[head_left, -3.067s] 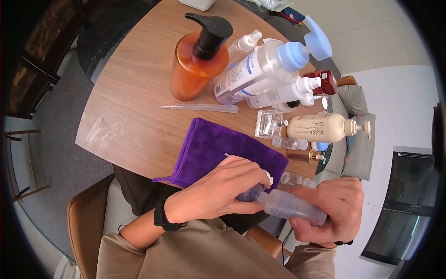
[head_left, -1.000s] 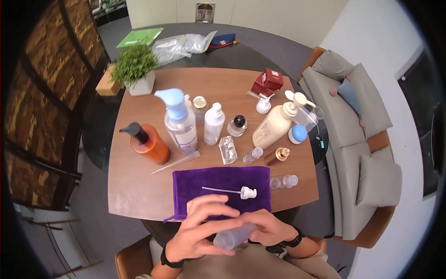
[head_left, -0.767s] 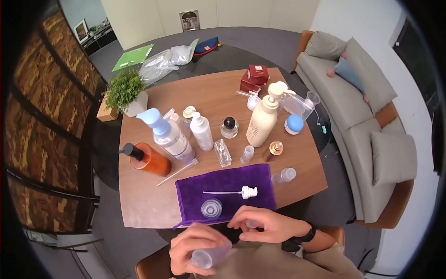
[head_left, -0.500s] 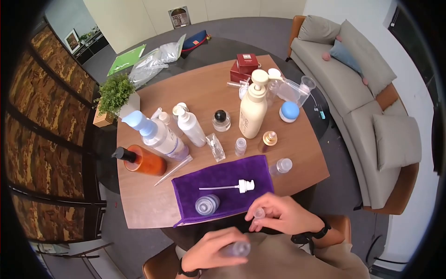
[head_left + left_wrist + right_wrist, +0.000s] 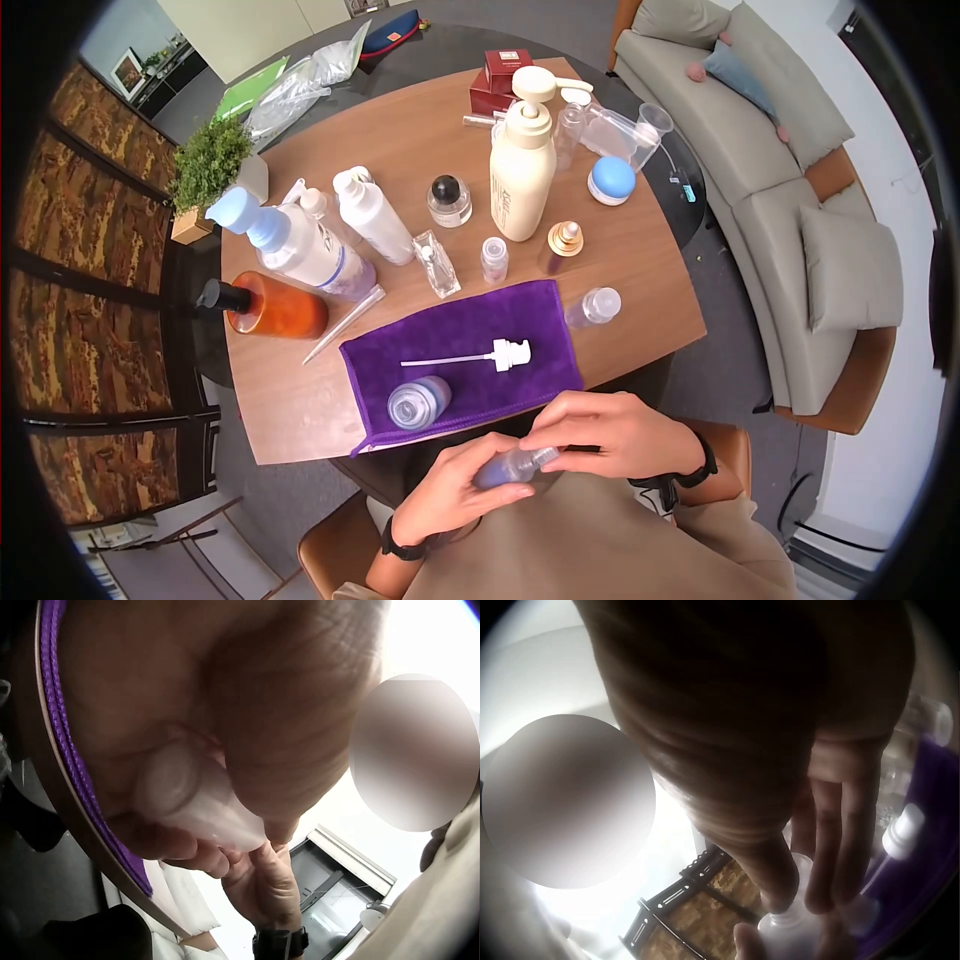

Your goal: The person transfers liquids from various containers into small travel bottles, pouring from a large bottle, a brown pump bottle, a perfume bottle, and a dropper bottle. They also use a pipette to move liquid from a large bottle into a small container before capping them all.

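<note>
My left hand grips a small translucent bottle tilted in front of the body, its neck pointing right. In the left wrist view the round base of this bottle faces the camera. My right hand pinches a small clear cap at the neck with thumb and fingers. Beyond the hands a purple cloth lies on the table's near edge. On it rest a white pump head with a long thin tube and an uncapped, bluish clear bottle, standing upright.
Behind the cloth stand an orange pump bottle, a blue-topped pump bottle, a cream pump bottle and several small bottles. A clear pipette lies left of the cloth. A small clear bottle stands at its right.
Earlier both hands held two bottles neck to neck; the bluish one now stands on the cloth. The right hand has brought the small cap to the neck of the translucent bottle.
</note>
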`<act>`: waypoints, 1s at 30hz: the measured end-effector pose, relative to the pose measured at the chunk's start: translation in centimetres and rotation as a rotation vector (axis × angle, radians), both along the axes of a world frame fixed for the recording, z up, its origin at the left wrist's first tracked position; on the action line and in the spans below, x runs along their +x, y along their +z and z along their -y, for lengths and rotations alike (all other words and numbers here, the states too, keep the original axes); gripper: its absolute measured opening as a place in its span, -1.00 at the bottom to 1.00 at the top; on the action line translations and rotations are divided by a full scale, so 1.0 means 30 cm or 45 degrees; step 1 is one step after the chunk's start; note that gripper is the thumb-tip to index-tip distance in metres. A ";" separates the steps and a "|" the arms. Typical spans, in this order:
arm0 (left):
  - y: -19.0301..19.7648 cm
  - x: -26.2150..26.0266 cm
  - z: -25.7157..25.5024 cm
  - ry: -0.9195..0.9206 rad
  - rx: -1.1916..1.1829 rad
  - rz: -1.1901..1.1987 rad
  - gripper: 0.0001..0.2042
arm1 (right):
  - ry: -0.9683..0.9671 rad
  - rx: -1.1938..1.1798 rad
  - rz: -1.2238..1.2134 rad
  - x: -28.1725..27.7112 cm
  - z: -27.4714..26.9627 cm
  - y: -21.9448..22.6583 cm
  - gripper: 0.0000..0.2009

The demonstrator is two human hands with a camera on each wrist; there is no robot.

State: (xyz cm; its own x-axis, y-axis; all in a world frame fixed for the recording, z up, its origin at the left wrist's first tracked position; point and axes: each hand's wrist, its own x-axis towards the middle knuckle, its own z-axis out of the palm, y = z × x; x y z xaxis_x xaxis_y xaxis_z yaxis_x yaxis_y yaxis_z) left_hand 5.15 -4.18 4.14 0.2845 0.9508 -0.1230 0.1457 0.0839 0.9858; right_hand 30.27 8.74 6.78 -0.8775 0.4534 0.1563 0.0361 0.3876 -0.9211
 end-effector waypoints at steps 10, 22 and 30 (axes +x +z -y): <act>-0.003 -0.003 0.004 0.002 -0.030 -0.031 -0.49 | 0.016 0.254 -0.002 -0.025 0.020 0.003 -0.78; -0.008 0.010 -0.008 0.023 -0.027 -0.064 -0.49 | -0.050 0.452 0.140 -0.035 0.010 0.047 -0.74; -0.025 0.007 -0.007 -0.026 -0.001 -0.059 -0.54 | 0.031 0.495 0.213 -0.042 0.010 0.070 -0.71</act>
State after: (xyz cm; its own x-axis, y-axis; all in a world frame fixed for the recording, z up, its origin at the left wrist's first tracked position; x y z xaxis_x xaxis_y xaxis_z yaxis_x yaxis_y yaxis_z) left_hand 5.36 -3.97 3.39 0.2977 0.9447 -0.1375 0.1930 0.0815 0.9778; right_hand 29.02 8.43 8.87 -0.9151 0.3675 0.1661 0.1592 0.7075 -0.6885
